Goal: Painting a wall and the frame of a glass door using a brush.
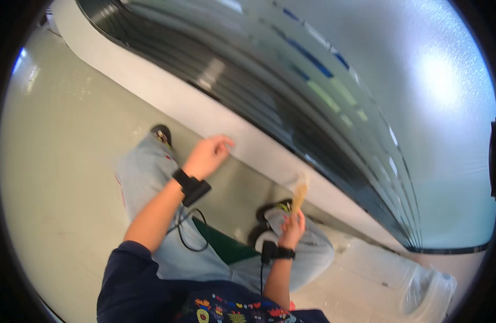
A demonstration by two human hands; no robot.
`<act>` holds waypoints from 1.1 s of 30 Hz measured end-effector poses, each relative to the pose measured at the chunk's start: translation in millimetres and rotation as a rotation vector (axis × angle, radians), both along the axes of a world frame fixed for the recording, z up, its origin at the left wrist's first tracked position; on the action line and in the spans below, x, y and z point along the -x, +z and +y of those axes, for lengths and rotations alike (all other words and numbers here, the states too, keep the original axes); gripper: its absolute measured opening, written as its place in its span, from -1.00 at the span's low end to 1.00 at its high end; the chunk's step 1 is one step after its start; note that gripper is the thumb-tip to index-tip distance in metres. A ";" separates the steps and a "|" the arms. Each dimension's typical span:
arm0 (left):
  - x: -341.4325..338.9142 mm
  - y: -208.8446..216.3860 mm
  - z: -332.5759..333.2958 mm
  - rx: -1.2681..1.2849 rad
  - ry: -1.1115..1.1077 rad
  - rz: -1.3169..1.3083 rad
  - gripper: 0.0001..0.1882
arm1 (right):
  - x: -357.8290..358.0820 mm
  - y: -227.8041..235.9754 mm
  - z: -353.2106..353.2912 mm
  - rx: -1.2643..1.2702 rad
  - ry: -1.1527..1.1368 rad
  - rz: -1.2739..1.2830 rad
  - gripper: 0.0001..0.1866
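My right hand [292, 231] grips the light wooden handle of a brush [299, 198]. Its pale, blurred bristle end points away from me and overlaps the lower white panel [248, 142] in the picture; whether it touches cannot be told. Farther left, my left hand [206, 157] is beside that same panel, its fingers curled together with the tips at or close to the surface. Anything between those fingertips is too small to make out. Above the white panel lies a long, dark glossy band [242, 97] with curved stripes.
A large pale, shiny surface [398, 107] spreads over the upper right. Between my legs is a dark green seat-like piece [224, 242], near a black wheel with a white hub [263, 238]. Clear plastic [428, 293] lies at lower right. Cables hang from black wrist bands [191, 187].
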State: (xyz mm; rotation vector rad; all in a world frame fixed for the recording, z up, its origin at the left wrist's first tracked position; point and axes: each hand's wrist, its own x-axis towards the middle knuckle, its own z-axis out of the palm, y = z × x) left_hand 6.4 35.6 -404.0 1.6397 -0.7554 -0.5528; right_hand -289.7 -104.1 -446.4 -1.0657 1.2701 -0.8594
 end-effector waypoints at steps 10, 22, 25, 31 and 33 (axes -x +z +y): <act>-21.3 52.3 67.8 0.090 0.201 0.284 -0.80 | 40.3 -15.2 -16.0 -0.109 0.003 -0.132 -0.80; 147.0 -22.7 -61.5 -0.235 -0.451 0.243 -0.72 | 6.4 -1.5 17.7 -0.316 0.192 -0.419 -0.75; 173.8 -28.1 -83.5 -0.198 -0.398 0.239 -0.65 | 1.7 20.2 25.9 -0.322 0.207 -0.384 -0.66; 186.2 -14.3 -73.3 -0.257 -0.347 0.446 -0.58 | -4.9 5.0 37.8 -0.089 0.430 -0.422 -0.53; 184.1 -30.5 -63.9 -0.202 -0.322 0.474 -0.58 | -4.2 3.8 42.8 -0.078 0.493 -0.388 -0.52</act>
